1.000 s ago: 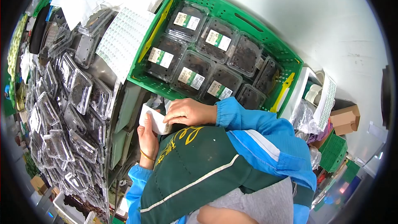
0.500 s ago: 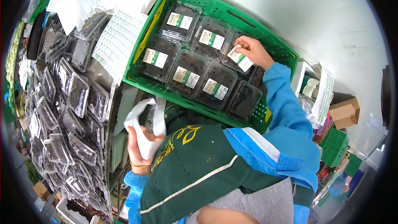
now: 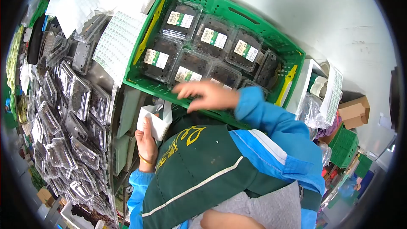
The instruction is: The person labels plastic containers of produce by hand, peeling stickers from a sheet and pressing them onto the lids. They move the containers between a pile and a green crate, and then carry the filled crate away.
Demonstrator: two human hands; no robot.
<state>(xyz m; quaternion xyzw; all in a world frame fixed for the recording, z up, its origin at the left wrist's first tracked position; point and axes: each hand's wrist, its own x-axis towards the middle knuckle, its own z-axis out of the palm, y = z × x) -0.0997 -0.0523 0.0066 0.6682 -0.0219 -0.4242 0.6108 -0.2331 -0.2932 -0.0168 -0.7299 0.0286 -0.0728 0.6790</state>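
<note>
The left hand (image 3: 146, 142) has its grip closed on a white label strip (image 3: 156, 121) near the body; hold it steady. The right hand (image 3: 207, 94), open and empty, hovers over the green crate (image 3: 220, 8); the unlabelled clamshell (image 3: 268, 68) at its far right wants a flat, centred label.

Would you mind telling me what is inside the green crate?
The green crate holds clear clamshell boxes of dark produce, most labelled. The right hand covers part of the front row.
</note>
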